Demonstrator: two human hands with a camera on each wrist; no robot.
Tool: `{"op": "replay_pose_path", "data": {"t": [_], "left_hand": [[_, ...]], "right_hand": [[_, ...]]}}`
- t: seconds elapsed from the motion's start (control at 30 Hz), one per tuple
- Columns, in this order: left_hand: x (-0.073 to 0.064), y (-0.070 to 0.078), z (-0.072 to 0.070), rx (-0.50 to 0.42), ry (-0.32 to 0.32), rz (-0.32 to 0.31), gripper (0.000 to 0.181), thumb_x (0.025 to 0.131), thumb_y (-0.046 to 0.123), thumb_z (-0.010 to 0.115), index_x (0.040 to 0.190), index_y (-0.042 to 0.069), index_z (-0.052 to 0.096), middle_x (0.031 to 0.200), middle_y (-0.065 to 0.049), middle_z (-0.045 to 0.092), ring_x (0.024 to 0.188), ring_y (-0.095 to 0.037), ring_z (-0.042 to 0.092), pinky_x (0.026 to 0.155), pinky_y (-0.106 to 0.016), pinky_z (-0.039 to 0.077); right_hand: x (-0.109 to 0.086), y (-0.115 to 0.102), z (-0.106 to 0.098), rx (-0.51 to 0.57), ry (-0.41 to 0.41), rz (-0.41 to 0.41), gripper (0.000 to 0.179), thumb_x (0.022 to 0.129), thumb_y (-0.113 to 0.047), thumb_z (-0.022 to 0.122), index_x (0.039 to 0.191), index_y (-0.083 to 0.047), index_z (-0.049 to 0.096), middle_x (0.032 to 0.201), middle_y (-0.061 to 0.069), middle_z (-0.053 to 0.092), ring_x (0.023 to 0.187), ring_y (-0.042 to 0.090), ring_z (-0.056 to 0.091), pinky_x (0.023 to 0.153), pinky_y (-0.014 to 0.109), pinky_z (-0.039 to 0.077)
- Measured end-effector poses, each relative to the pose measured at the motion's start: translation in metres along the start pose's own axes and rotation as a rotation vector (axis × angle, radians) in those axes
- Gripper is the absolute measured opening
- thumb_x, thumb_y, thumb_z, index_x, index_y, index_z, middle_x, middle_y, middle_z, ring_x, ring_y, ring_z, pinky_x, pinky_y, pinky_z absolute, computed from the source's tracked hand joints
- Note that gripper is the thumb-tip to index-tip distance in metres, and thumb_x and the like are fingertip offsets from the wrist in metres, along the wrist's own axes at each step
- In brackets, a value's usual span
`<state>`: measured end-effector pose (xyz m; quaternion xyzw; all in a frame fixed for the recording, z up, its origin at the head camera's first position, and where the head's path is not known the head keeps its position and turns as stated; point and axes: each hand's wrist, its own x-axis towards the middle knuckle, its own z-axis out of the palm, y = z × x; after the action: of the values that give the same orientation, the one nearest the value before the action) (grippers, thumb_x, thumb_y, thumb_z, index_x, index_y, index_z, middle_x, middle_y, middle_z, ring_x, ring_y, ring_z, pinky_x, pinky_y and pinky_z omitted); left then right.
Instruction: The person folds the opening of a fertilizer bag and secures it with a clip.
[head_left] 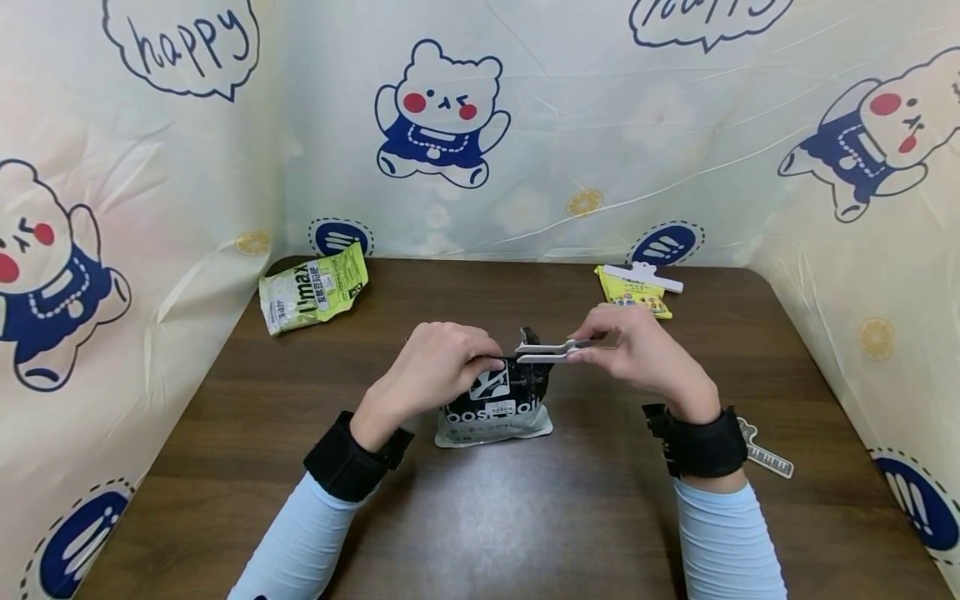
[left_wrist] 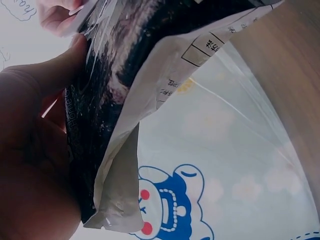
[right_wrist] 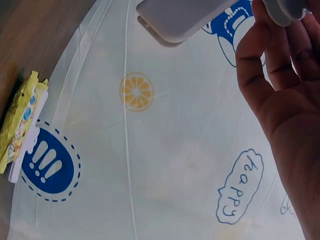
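Observation:
A black and grey snack bag (head_left: 495, 421) stands on the table in front of the person. The left hand (head_left: 446, 358) pinches its top edge between thumb and fingers. In the left wrist view the bag (left_wrist: 120, 75) fills much of the picture, its printed side and pale back showing. At the bag's upper right corner, the right hand (head_left: 637, 350) holds a white sealing clip (head_left: 543, 354) by its end. The clip's two arms are spread, and they overlap the bag's top in the head view. The right wrist view shows the clip (right_wrist: 175, 20) beside curled fingers.
A green and white packet (head_left: 315, 287) lies at the back left. Toward the back right is a yellow packet (head_left: 630, 292) with a white clip (head_left: 645, 277) across its top. Another pale clip (head_left: 768, 454) lies by the right wrist. A printed curtain (head_left: 540, 150) surrounds the table.

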<state>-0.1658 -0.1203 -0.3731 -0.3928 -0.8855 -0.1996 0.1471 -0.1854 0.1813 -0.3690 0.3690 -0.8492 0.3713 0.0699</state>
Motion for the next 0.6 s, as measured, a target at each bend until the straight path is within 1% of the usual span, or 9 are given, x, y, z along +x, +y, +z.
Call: {"op": "replay_pose_path", "data": {"t": [0.17, 0.37, 0.53, 0.6], "left_hand": [[-0.0002, 0.0001, 0.0012, 0.005, 0.004, -0.004, 0.004, 0.093, 0.019, 0.08, 0.093, 0.016, 0.083, 0.086, 0.005, 0.079, 0.072, -0.011, 0.069, 0.056, -0.033, 0.053], [0.0, -0.0002, 0.0009, -0.001, 0.003, -0.005, 0.004, 0.092, 0.019, 0.081, 0.092, 0.016, 0.083, 0.086, 0.005, 0.079, 0.073, -0.012, 0.07, 0.056, -0.034, 0.054], [-0.0001, 0.0011, -0.0012, -0.016, -0.016, -0.009, 0.005, 0.094, 0.021, 0.079, 0.092, 0.017, 0.082, 0.087, 0.005, 0.079, 0.073, -0.011, 0.069, 0.057, -0.033, 0.054], [0.0, 0.0013, -0.0021, -0.025, -0.027, -0.007, 0.005, 0.094, 0.021, 0.079, 0.092, 0.016, 0.081, 0.087, 0.005, 0.078, 0.074, -0.011, 0.069, 0.059, -0.034, 0.055]], "right_hand": [[0.0026, 0.0002, 0.004, 0.011, -0.014, -0.016, 0.016, 0.079, -0.007, 0.09, 0.089, -0.014, 0.081, 0.082, -0.002, 0.075, 0.073, 0.014, 0.06, 0.062, 0.04, 0.049], [0.0041, -0.0019, 0.0077, 0.025, -0.039, 0.012, 0.014, 0.081, -0.007, 0.09, 0.09, -0.013, 0.081, 0.083, 0.0, 0.075, 0.073, 0.015, 0.06, 0.063, 0.042, 0.05], [0.0058, -0.0052, 0.0098, 0.033, -0.065, 0.035, 0.014, 0.082, -0.008, 0.088, 0.094, -0.012, 0.082, 0.084, 0.0, 0.075, 0.074, 0.016, 0.059, 0.064, 0.043, 0.05], [0.0062, -0.0068, 0.0098, 0.038, -0.071, 0.037, 0.015, 0.083, -0.008, 0.088, 0.096, -0.012, 0.082, 0.084, 0.001, 0.075, 0.074, 0.017, 0.059, 0.063, 0.044, 0.05]]}}
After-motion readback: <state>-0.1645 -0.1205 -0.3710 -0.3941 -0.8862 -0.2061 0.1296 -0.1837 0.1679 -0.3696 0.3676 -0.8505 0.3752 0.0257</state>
